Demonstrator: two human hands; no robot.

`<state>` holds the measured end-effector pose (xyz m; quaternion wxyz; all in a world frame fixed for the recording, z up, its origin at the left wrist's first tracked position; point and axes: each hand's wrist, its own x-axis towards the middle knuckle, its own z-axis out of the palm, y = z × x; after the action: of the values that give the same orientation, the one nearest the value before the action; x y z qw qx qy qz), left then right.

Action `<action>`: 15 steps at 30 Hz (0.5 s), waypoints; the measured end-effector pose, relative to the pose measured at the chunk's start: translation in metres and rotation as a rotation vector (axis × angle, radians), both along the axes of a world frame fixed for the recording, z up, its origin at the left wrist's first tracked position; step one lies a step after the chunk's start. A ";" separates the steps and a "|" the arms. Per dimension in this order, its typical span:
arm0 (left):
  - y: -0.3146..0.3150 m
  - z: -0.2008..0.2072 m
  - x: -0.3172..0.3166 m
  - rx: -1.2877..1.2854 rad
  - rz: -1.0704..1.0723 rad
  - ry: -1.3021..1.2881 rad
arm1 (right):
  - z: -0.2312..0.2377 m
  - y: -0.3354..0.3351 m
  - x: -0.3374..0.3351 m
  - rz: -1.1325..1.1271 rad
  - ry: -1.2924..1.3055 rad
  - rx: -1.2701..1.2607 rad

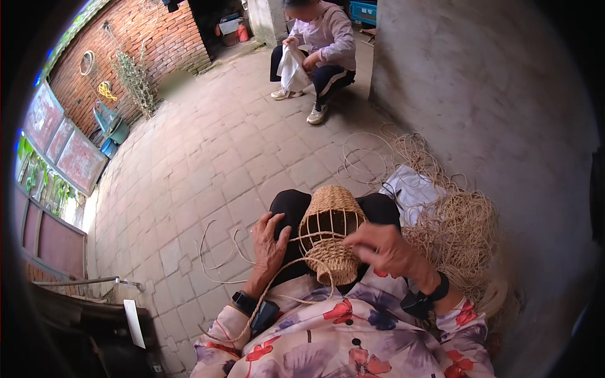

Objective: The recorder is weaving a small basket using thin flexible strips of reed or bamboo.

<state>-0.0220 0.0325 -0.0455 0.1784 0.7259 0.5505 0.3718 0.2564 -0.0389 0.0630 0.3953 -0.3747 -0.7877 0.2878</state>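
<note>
A woven straw-coloured basket (334, 259) lies across my lap between my knees. It has a band of bare upright stakes between its two woven parts, and a round opening faces me. Beside its right side is my right hand (387, 251), fingers curled and pinched near the stakes where a twisted cord (315, 235) ends. The hand is slightly blurred. My left hand (270, 242) rests over my left knee with its fingers apart. The cord passes by its thumb, and more cord loops over my left forearm and lap.
A big heap of loose cord (460, 233) and a white cloth (409, 189) lie on the right beside a grey wall (479, 82). Ahead, another person (321, 44) crouches holding white cloth (293, 69). Paving (189, 183) spreads left toward a brick wall (138, 47) and a metal gate (66, 138).
</note>
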 end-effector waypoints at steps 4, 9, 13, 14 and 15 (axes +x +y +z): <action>-0.001 0.006 0.004 0.034 0.015 0.018 | -0.006 -0.026 -0.033 0.230 -0.538 0.066; 0.002 0.031 -0.005 0.177 0.085 -0.164 | -0.010 -0.013 -0.021 0.014 -0.062 -0.075; 0.023 0.064 -0.037 0.010 0.204 -0.392 | -0.001 0.008 0.012 -0.045 0.957 -0.664; 0.023 0.083 -0.035 -0.056 0.177 -0.426 | 0.003 0.009 0.013 -0.051 0.950 -0.653; 0.022 0.093 -0.034 -0.130 0.098 -0.494 | 0.005 0.010 0.010 -0.055 0.949 -0.643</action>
<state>-0.0556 0.0547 0.0473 0.3357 0.5724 0.5474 0.5099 0.2668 -0.0288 0.0677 0.5792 -0.3262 -0.3867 0.6392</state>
